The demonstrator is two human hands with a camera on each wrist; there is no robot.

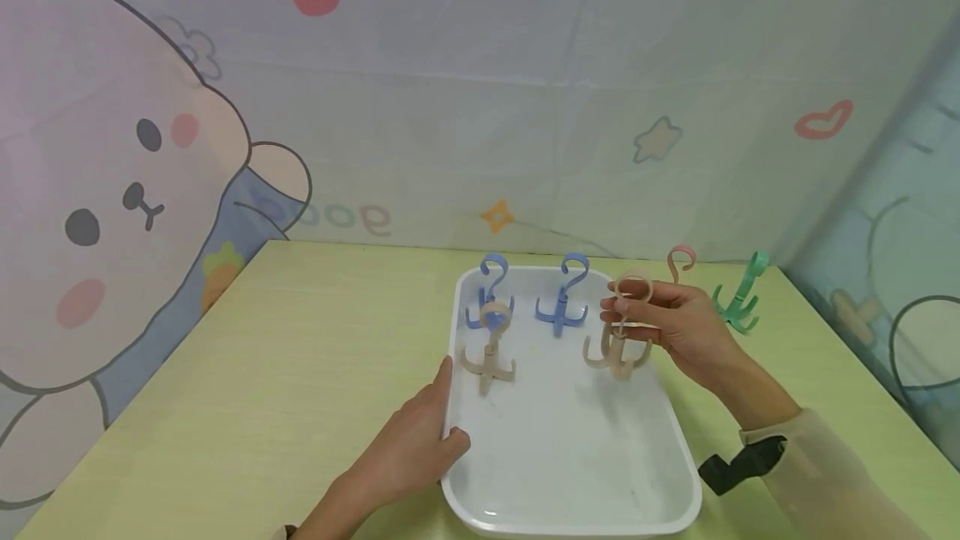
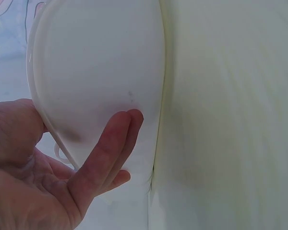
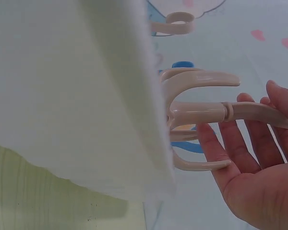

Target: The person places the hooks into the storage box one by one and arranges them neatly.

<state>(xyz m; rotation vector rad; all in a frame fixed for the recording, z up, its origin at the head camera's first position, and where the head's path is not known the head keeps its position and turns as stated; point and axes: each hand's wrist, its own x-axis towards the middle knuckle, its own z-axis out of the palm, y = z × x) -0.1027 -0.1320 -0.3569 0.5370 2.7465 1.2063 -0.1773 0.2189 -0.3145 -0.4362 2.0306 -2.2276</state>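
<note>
My right hand point(image 1: 693, 332) pinches a beige four-prong hanging hook point(image 1: 618, 359) by its curved top, its prongs pointing up over the right side of a white tray point(image 1: 570, 457). In the right wrist view the stem of this beige hook point(image 3: 199, 113) lies in front of the fingers, and the tray wall hides its base. My left hand point(image 1: 405, 448) grips the tray's left rim, thumb inside and fingers along the outer wall point(image 2: 105, 67). A second beige hook point(image 1: 488, 369) stands inside the tray on the left, in front of one blue hook point(image 1: 495, 265); another blue hook point(image 1: 561, 315) is at the back.
Right of the tray, a green hook point(image 1: 738, 307) stands on the light yellow-green table point(image 1: 300, 373). A pink hook point(image 1: 682, 254) is there too, mostly hidden behind my right hand. A printed cloth point(image 1: 480, 107) hangs behind the table's back edge.
</note>
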